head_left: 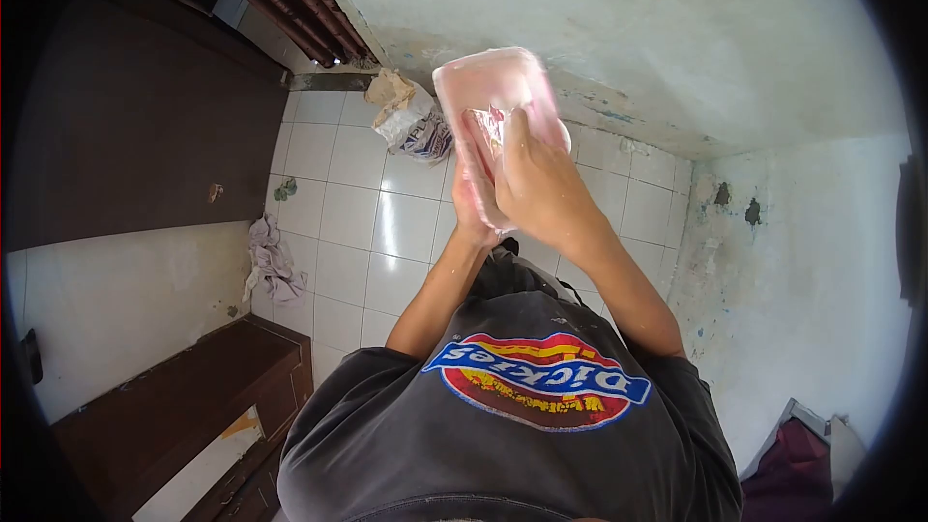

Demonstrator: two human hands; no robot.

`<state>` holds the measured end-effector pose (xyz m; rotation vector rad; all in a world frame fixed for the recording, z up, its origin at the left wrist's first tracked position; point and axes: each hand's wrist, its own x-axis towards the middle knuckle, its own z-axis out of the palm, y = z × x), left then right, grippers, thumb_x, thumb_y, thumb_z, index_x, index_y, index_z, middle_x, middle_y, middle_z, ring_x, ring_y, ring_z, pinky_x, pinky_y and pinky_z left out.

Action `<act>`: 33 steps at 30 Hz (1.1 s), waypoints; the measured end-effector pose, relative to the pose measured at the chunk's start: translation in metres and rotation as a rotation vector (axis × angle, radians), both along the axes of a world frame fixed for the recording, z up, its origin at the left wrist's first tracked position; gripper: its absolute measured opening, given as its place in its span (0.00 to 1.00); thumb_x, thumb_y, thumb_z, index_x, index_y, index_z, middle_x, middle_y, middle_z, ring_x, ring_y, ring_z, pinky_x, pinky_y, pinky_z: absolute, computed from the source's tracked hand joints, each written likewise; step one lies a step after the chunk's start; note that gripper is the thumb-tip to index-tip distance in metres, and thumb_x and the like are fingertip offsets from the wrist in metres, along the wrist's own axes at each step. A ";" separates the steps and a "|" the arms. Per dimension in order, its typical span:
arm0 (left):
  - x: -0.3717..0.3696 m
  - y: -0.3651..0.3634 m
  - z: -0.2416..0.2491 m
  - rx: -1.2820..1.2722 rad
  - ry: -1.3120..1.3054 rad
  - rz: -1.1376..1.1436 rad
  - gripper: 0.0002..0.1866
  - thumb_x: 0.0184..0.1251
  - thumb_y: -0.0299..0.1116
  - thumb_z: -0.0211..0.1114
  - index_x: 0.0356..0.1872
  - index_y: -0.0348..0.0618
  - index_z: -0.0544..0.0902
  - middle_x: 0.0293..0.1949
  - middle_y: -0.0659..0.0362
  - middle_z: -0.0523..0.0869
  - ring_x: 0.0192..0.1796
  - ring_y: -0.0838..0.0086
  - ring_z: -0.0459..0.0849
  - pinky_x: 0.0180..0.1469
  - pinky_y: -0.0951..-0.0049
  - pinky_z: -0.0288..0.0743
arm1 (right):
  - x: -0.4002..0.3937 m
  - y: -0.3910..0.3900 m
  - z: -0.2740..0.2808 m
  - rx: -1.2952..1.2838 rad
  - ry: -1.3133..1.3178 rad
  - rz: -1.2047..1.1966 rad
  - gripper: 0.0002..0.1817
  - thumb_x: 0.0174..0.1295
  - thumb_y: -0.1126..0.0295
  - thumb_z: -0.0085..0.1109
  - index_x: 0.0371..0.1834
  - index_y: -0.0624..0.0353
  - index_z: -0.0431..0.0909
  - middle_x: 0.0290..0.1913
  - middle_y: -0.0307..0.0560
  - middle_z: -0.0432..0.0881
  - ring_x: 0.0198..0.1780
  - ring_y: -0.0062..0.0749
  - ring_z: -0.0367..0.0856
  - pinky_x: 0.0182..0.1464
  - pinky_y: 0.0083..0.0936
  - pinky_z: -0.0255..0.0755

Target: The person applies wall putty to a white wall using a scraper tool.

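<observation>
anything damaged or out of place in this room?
Yes. The wall paint is peeling and stained, worst along its base and in the right corner. A torn sack slumps on the tiled floor against that wall, and a crumpled cloth lies by the left wall. Both hands hold a pink tray.

The tub is pale pink and see-through, with a crinkled pink and white wrapper against it. The shirt is dark grey, printed with a blue, red and yellow logo in white letters. The floor has glossy white square tiles. The cloth is pale lilac. The wall is whitish green, stained. The door is dark brown.
</observation>
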<state>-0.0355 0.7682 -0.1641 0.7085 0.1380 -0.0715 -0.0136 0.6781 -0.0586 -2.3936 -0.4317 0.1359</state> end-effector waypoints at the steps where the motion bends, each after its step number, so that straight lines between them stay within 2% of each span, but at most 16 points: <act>1: -0.002 -0.002 0.001 -0.001 -0.003 -0.004 0.32 0.78 0.56 0.33 0.73 0.47 0.58 0.68 0.54 0.69 0.68 0.63 0.70 0.70 0.60 0.64 | 0.002 0.000 -0.005 -0.032 -0.043 0.038 0.23 0.59 0.78 0.45 0.56 0.82 0.58 0.34 0.77 0.77 0.38 0.68 0.79 0.39 0.55 0.70; 3: -0.002 -0.003 0.001 -0.330 -0.036 -0.107 0.32 0.78 0.56 0.34 0.72 0.45 0.60 0.67 0.53 0.70 0.67 0.64 0.71 0.69 0.60 0.65 | 0.003 -0.015 0.015 -0.041 0.007 -0.027 0.22 0.59 0.78 0.46 0.55 0.81 0.58 0.33 0.77 0.78 0.37 0.68 0.79 0.39 0.55 0.71; 5: -0.005 -0.003 -0.005 -0.326 0.002 -0.101 0.32 0.78 0.57 0.35 0.71 0.44 0.61 0.66 0.53 0.71 0.67 0.63 0.72 0.68 0.61 0.66 | -0.001 -0.018 0.020 -0.046 0.084 -0.088 0.22 0.58 0.78 0.46 0.54 0.81 0.59 0.32 0.76 0.78 0.36 0.67 0.79 0.38 0.55 0.71; 8: -0.006 -0.007 -0.007 -0.375 -0.005 -0.146 0.32 0.78 0.57 0.35 0.72 0.45 0.61 0.66 0.54 0.71 0.66 0.63 0.73 0.68 0.61 0.66 | -0.003 -0.021 0.015 -0.136 -0.021 -0.032 0.18 0.58 0.78 0.46 0.50 0.77 0.59 0.31 0.74 0.78 0.33 0.68 0.79 0.36 0.55 0.71; 10: -0.007 -0.012 -0.005 -0.360 0.014 -0.132 0.32 0.78 0.57 0.35 0.72 0.45 0.61 0.66 0.54 0.72 0.66 0.63 0.73 0.68 0.61 0.66 | -0.008 -0.028 0.030 -0.035 -0.095 -0.064 0.16 0.59 0.77 0.46 0.47 0.75 0.59 0.30 0.73 0.78 0.33 0.69 0.78 0.35 0.55 0.71; 14: -0.011 -0.019 -0.002 -0.320 0.030 -0.124 0.32 0.78 0.57 0.35 0.72 0.45 0.61 0.67 0.55 0.71 0.66 0.64 0.72 0.68 0.61 0.66 | -0.011 -0.029 0.010 -0.151 -0.043 -0.013 0.16 0.60 0.76 0.46 0.48 0.74 0.60 0.29 0.73 0.78 0.34 0.69 0.79 0.35 0.55 0.71; 16: -0.007 -0.020 -0.006 -0.338 0.029 -0.139 0.32 0.78 0.56 0.35 0.72 0.45 0.61 0.67 0.55 0.71 0.66 0.64 0.72 0.68 0.61 0.66 | -0.013 -0.036 0.024 -0.113 -0.121 -0.090 0.16 0.57 0.77 0.50 0.45 0.76 0.63 0.34 0.72 0.80 0.31 0.62 0.82 0.32 0.47 0.75; 17: -0.011 -0.020 -0.008 -0.354 0.053 -0.147 0.32 0.78 0.56 0.35 0.72 0.45 0.61 0.67 0.54 0.71 0.66 0.64 0.72 0.68 0.61 0.66 | -0.014 -0.035 0.021 -0.111 -0.117 -0.090 0.16 0.57 0.77 0.50 0.45 0.76 0.63 0.34 0.72 0.80 0.31 0.62 0.82 0.32 0.47 0.75; 19: -0.012 -0.021 -0.008 -0.390 0.031 -0.174 0.32 0.78 0.55 0.35 0.72 0.44 0.61 0.67 0.54 0.71 0.66 0.64 0.72 0.68 0.62 0.65 | -0.011 -0.034 0.008 -0.078 -0.005 -0.117 0.18 0.60 0.75 0.46 0.51 0.73 0.61 0.33 0.75 0.78 0.35 0.70 0.79 0.38 0.57 0.71; 20: -0.011 -0.022 -0.008 -0.428 0.006 -0.207 0.31 0.79 0.55 0.35 0.71 0.44 0.61 0.67 0.54 0.71 0.66 0.64 0.72 0.69 0.62 0.65 | -0.011 -0.036 0.001 -0.085 -0.022 -0.099 0.20 0.61 0.74 0.46 0.54 0.75 0.60 0.37 0.77 0.78 0.36 0.71 0.78 0.39 0.57 0.71; 21: -0.011 -0.024 -0.008 -0.433 -0.008 -0.210 0.31 0.79 0.55 0.35 0.71 0.44 0.61 0.67 0.54 0.71 0.66 0.64 0.72 0.69 0.62 0.65 | -0.010 -0.039 0.004 -0.091 -0.035 -0.100 0.20 0.61 0.74 0.46 0.54 0.75 0.60 0.37 0.77 0.78 0.36 0.71 0.78 0.39 0.57 0.71; 23: -0.011 -0.021 -0.014 -0.266 0.045 -0.172 0.31 0.79 0.55 0.35 0.71 0.43 0.61 0.67 0.54 0.71 0.66 0.64 0.72 0.69 0.63 0.64 | -0.012 -0.043 0.010 -0.108 0.035 -0.100 0.23 0.61 0.74 0.45 0.57 0.77 0.58 0.41 0.78 0.77 0.39 0.71 0.79 0.41 0.56 0.72; 26: -0.013 -0.016 -0.012 -0.232 0.063 -0.201 0.31 0.79 0.54 0.35 0.72 0.43 0.60 0.68 0.54 0.70 0.68 0.64 0.70 0.70 0.63 0.62 | -0.012 -0.046 0.027 -0.064 0.037 -0.134 0.24 0.62 0.73 0.45 0.58 0.79 0.57 0.42 0.78 0.77 0.40 0.70 0.79 0.42 0.55 0.73; 29: -0.012 -0.016 -0.008 -0.255 0.035 -0.207 0.32 0.79 0.55 0.36 0.72 0.43 0.60 0.68 0.55 0.70 0.68 0.64 0.70 0.71 0.63 0.62 | -0.010 -0.044 -0.001 -0.099 -0.007 -0.095 0.25 0.62 0.73 0.46 0.58 0.80 0.56 0.41 0.78 0.78 0.40 0.70 0.79 0.42 0.55 0.73; 31: -0.010 -0.011 -0.006 -0.196 0.086 -0.245 0.32 0.78 0.55 0.37 0.72 0.43 0.61 0.68 0.55 0.70 0.68 0.64 0.70 0.71 0.62 0.62 | -0.008 -0.047 0.002 -0.065 -0.031 -0.092 0.26 0.63 0.72 0.46 0.60 0.77 0.55 0.41 0.77 0.78 0.41 0.71 0.79 0.43 0.55 0.72; 33: -0.005 -0.006 -0.008 -0.231 0.094 -0.248 0.31 0.78 0.54 0.38 0.71 0.44 0.61 0.67 0.55 0.71 0.67 0.65 0.71 0.70 0.62 0.63 | -0.004 -0.047 0.010 0.009 0.142 -0.179 0.26 0.64 0.71 0.48 0.62 0.72 0.56 0.43 0.76 0.78 0.44 0.71 0.78 0.44 0.53 0.71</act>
